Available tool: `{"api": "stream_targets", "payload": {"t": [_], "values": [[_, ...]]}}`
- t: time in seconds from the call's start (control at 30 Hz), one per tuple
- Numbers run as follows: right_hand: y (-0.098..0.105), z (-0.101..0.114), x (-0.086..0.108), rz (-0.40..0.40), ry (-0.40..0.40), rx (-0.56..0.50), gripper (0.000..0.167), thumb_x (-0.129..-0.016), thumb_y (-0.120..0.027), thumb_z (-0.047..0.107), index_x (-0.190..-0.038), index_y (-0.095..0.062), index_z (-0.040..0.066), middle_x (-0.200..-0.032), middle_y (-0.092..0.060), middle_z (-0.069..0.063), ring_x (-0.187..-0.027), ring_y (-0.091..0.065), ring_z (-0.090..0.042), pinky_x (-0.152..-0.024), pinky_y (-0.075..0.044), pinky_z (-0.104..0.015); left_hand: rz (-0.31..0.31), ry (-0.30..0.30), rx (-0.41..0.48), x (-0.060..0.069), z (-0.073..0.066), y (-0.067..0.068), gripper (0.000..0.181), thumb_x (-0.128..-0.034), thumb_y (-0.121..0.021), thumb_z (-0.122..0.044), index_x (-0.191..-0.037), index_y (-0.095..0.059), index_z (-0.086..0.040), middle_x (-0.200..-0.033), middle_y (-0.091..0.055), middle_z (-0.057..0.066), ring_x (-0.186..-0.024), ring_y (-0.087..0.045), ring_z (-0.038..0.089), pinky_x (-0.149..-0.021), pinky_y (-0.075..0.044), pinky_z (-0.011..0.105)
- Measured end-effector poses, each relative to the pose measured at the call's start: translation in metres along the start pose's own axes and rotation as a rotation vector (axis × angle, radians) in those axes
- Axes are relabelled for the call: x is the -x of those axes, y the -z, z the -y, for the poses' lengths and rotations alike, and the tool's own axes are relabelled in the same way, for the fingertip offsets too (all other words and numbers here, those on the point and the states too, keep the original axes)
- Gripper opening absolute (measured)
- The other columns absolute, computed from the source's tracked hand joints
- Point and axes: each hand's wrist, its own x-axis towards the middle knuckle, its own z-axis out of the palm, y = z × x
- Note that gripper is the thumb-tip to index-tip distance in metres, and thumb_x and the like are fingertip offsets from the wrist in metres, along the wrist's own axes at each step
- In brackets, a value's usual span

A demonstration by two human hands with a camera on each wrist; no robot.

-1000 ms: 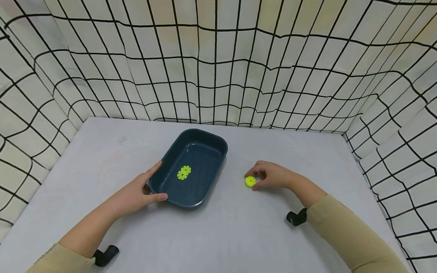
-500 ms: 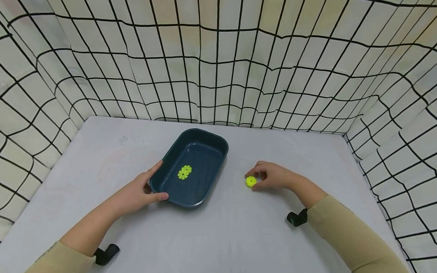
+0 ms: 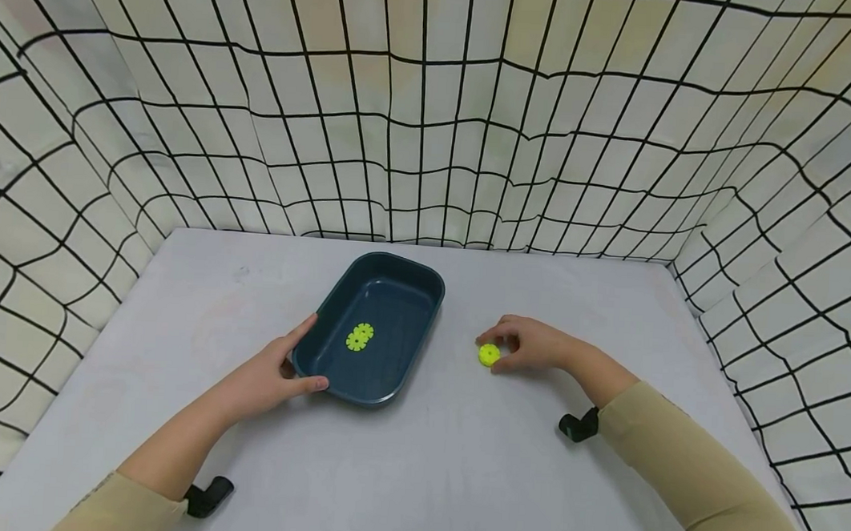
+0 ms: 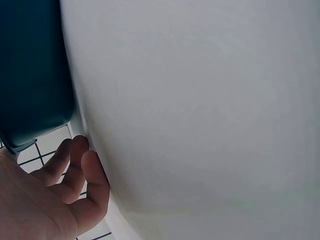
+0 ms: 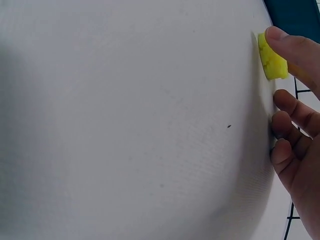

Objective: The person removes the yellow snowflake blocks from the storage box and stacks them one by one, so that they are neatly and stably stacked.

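A dark blue rectangular dish (image 3: 401,320) with rounded corners stands left of the table's middle. My left hand (image 3: 268,377) grips its near left corner, the thumb along the near rim and the index finger on the left side. In the left wrist view the other fingers (image 4: 95,175) curl beside the dish wall. Two yellow-green notched discs (image 3: 359,337) lie overlapping on the dish floor. To the right of the dish, my right hand (image 3: 533,343) holds a short stack of similar yellow discs (image 3: 489,355) on the table between thumb and index finger. The right wrist view shows the stack's thickness (image 5: 272,60).
The white table (image 3: 429,474) is enclosed at the back and sides by white walls with a black grid net (image 3: 432,145). Black wrist-camera mounts (image 3: 209,496) hang below both sleeves, close over the tabletop.
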Motion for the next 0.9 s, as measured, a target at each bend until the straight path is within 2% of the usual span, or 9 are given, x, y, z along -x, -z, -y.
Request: {"api": "stream_targets", "payload": {"t": [0.37,0.6,0.73,0.9], "values": [[0.007,0.004,0.0,-0.001,-0.018,0.0,0.049,-0.082,-0.083,0.032,-0.128,-0.068,0.026,-0.105,-0.059,0.004,-0.086,-0.053,-0.017,-0.076,-0.046,-0.032,0.002,0.005,0.002,0.001,-0.001,0.001,0.108,-0.084,-0.073,-0.056,-0.161,-0.004,-0.025,-0.147,-0.033,0.025,-0.105,-0.053,0.029,-0.086,-0.045,0.043],[0.02,0.015,-0.003,-0.038,-0.001,-0.041,0.045,-0.084,-0.081,0.031,-0.126,-0.069,0.023,-0.109,-0.062,-0.003,-0.087,-0.056,-0.019,-0.076,-0.047,-0.036,0.0,0.007,0.006,0.001,-0.002,0.001,0.108,-0.0844,-0.073,-0.055,-0.161,-0.004,-0.023,-0.15,-0.03,0.027,-0.109,-0.055,0.031,-0.089,-0.046,0.046],[0.026,0.024,-0.009,-0.054,0.025,-0.059,0.045,-0.085,-0.081,0.029,-0.127,-0.069,0.02,-0.112,-0.062,-0.008,-0.088,-0.057,-0.02,-0.076,-0.047,-0.036,0.002,0.004,0.017,0.001,-0.002,0.0,0.107,-0.0854,-0.073,-0.053,-0.161,-0.004,-0.023,-0.153,-0.026,0.029,-0.113,-0.056,0.034,-0.093,-0.045,0.049],[0.031,0.038,-0.02,-0.071,0.08,-0.078,0.044,-0.085,-0.08,0.027,-0.127,-0.069,0.016,-0.113,-0.063,-0.013,-0.089,-0.057,-0.02,-0.075,-0.047,-0.035,0.001,0.0,0.017,0.0,-0.002,0.0,0.107,-0.0856,-0.074,-0.052,-0.161,-0.004,-0.022,-0.152,-0.027,0.028,-0.11,-0.056,0.032,-0.091,-0.046,0.047]]}}
